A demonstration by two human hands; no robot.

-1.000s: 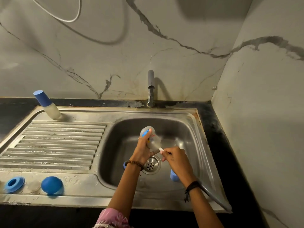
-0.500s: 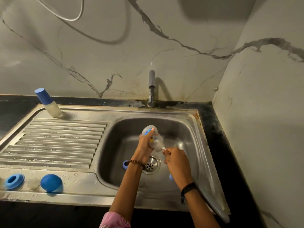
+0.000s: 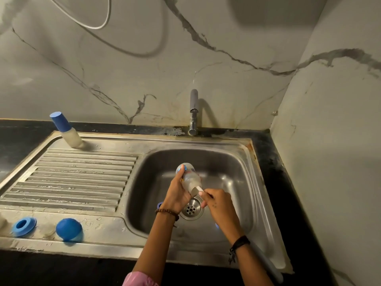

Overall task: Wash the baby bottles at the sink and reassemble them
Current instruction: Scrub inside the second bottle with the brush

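Over the steel sink basin (image 3: 233, 168) my left hand (image 3: 176, 193) grips a clear baby bottle (image 3: 188, 176), tilted with its open mouth toward my right hand. My right hand (image 3: 216, 201) pinches a white brush handle (image 3: 199, 190) that goes into the bottle's mouth. A blue screw ring (image 3: 23, 223) and a blue dome cap (image 3: 69, 227) lie on the front left of the drainboard. A second bottle (image 3: 65, 131) with a blue cap stands at the drainboard's back left corner. Small blue parts (image 3: 159, 204) peek out behind my wrists in the basin.
The tap (image 3: 193, 112) rises from the back rim, with no water seen running. The drain strainer (image 3: 191, 208) sits below my hands. A ribbed drainboard (image 3: 78, 178) fills the left side. A wall stands close on the right, and black counter edges the sink.
Both hands stay over the drain with the bottle. My right hand and the brush handle have shifted slightly against the bottle's mouth; the camera has tilted a little.
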